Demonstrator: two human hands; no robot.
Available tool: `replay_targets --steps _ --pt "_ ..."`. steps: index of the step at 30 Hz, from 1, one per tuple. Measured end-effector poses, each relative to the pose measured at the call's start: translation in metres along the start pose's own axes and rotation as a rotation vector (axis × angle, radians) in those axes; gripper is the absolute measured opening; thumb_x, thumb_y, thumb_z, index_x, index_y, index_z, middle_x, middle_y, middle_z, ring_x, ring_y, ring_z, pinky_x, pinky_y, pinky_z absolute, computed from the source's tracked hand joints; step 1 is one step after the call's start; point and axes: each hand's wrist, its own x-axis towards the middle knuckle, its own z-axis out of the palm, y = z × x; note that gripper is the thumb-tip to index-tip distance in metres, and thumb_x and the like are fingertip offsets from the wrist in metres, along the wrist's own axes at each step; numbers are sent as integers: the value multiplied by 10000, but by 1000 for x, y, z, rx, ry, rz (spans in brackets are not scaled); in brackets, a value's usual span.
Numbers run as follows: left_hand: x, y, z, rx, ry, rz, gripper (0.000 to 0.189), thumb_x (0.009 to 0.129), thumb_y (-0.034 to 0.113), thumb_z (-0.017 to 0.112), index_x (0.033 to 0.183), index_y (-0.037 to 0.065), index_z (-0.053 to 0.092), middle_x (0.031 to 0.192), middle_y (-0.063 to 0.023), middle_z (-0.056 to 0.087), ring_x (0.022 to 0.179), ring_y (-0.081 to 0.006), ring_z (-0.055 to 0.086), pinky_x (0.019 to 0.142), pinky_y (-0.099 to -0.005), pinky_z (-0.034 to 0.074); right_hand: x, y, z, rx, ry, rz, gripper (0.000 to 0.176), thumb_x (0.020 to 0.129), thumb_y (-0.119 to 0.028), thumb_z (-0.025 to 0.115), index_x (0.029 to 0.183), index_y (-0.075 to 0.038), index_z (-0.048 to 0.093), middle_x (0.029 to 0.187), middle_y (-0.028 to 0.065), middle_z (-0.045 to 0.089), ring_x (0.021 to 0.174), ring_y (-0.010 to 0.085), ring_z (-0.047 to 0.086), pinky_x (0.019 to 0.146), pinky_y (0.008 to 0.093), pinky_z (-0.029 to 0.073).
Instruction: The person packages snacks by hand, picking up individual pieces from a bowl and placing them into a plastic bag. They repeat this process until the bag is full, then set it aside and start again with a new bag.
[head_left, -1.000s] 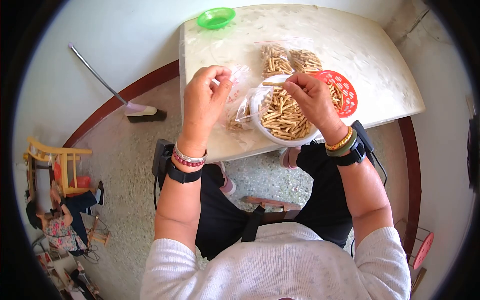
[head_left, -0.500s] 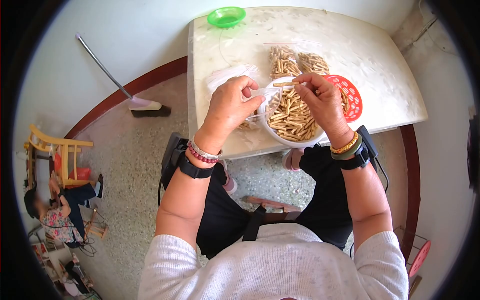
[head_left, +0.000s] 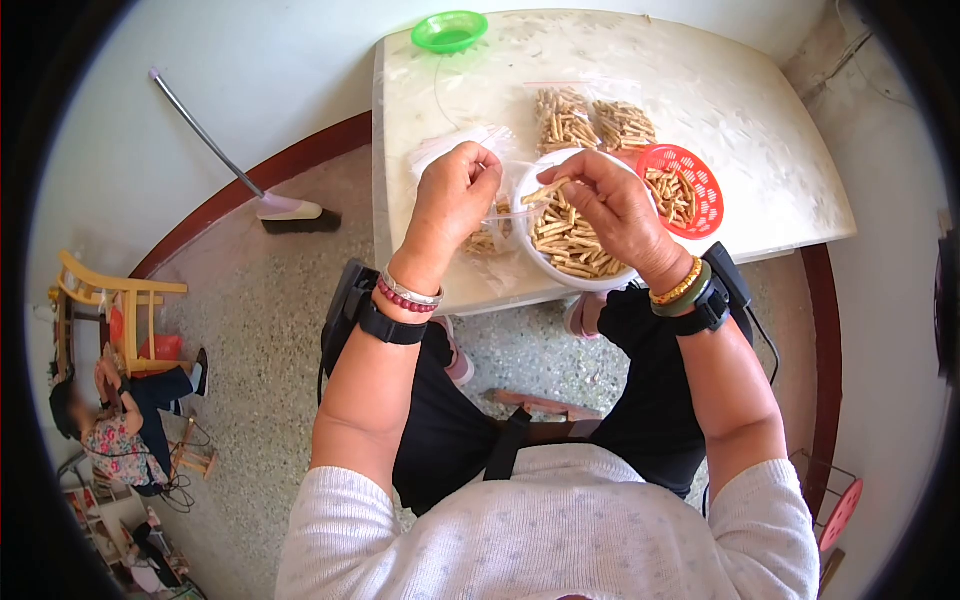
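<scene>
My left hand (head_left: 458, 195) pinches the edge of a clear plastic bag (head_left: 490, 238) that hangs at the left of the white bowl and has some sticks in it. Between the thumb and fingers of my right hand (head_left: 617, 212) is a short tan stick (head_left: 545, 191), held over the bowl near the bag's mouth. The white bowl (head_left: 531, 254) is full of similar sticks (head_left: 575, 242). Right of it, a red perforated basket (head_left: 708, 190) holds more sticks. Two filled clear bags (head_left: 566, 120) lie behind the bowl.
A green dish (head_left: 449, 32) stands at the back left of the table (head_left: 740, 90). Empty plastic bags (head_left: 440, 147) lie behind my left hand. A broom (head_left: 290, 209) leans against the wall at left. Farther left, a person (head_left: 120, 430) sits near a wooden chair (head_left: 135, 300).
My right hand has moved left and slightly down with the stick, toward the bag. The red basket is now less covered by my right hand.
</scene>
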Motion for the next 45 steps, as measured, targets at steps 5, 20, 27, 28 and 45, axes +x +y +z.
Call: replay_targets --steps 5,20,27,28,45 --pt "2 -3 0 -23 117 45 97 852 94 603 852 -1 622 651 -89 638 557 -140 580 555 -281 462 0 2 9 -227 -109 58 130 907 -124 565 978 -15 555 718 201 624 695 355 633 631 410 487" --pt "4 -6 -3 -19 140 59 91 846 95 602 865 8 622 628 -73 618 539 -117 545 540 -271 434 8 -3 21 -419 -70 81 192 859 -156 622 1020 -55 596 681 157 651 627 320 646 574 412 505" --pt "0 -2 0 -21 87 89 84 889 60 581 936 -4 609 664 21 596 582 -25 473 536 -202 391 5 3 15 -409 -109 69 248 846 -98 604 1087 -43 583 667 123 640 604 266 636 574 366 498" --pt "0 -3 2 -23 72 85 89 892 68 588 942 -2 611 659 17 594 582 -27 474 532 -203 390 6 3 14 -410 -107 68 248 846 -98 604 1087 -43 583 667 123 640 604 266 636 574 366 498" --pt "-25 49 26 -38 133 436 219 811 -23 665 1023 25 636 811 -34 627 608 -63 526 553 -204 446 6 -17 10 -258 -9 63 725 712 47 525 1395 20 282 832 182 610 778 368 628 705 414 509"
